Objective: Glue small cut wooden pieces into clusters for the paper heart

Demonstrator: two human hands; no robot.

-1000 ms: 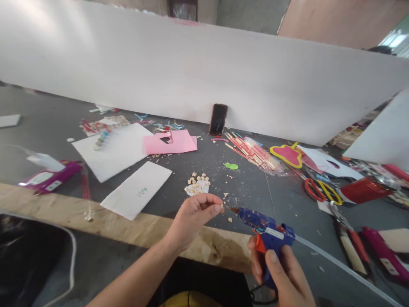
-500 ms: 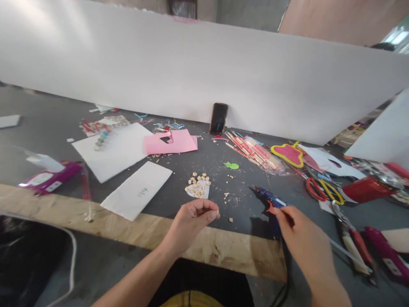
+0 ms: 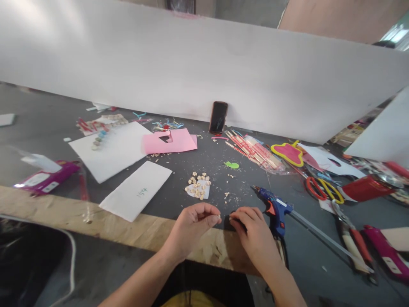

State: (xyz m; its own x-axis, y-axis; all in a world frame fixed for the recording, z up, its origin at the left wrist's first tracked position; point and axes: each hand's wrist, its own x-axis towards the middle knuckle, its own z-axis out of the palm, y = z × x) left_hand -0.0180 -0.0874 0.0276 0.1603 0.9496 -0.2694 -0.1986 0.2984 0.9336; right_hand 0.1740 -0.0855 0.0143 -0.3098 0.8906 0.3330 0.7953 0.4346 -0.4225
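Observation:
My left hand (image 3: 194, 228) is in a pinch, a tiny pale piece (image 3: 219, 217) showing between thumb and forefinger. Low over the table's front part, my right hand (image 3: 254, 232) has its thumb and forefinger together at another small pale piece (image 3: 230, 218); the fingers partly hide it. Just beyond both hands, several small knobbly beige pieces (image 3: 200, 179) lie on and around a scrap of white paper (image 3: 204, 189). To the right of my right hand rests a blue glue gun (image 3: 277, 211) with an orange trigger and a long glue stick at its back.
A phone (image 3: 219, 117) leans on the white partition (image 3: 179, 64). Left lie white boards (image 3: 137, 192), pink foam (image 3: 182, 143) and a purple device (image 3: 51, 179). Right are striped sticks (image 3: 249, 147), scissors (image 3: 324, 189), pliers (image 3: 351, 234) and a red can (image 3: 367, 187).
My right hand has left the glue gun, which stays on the table, and moved left to a small pale piece near my left hand. My left hand keeps its pinch, almost in place.

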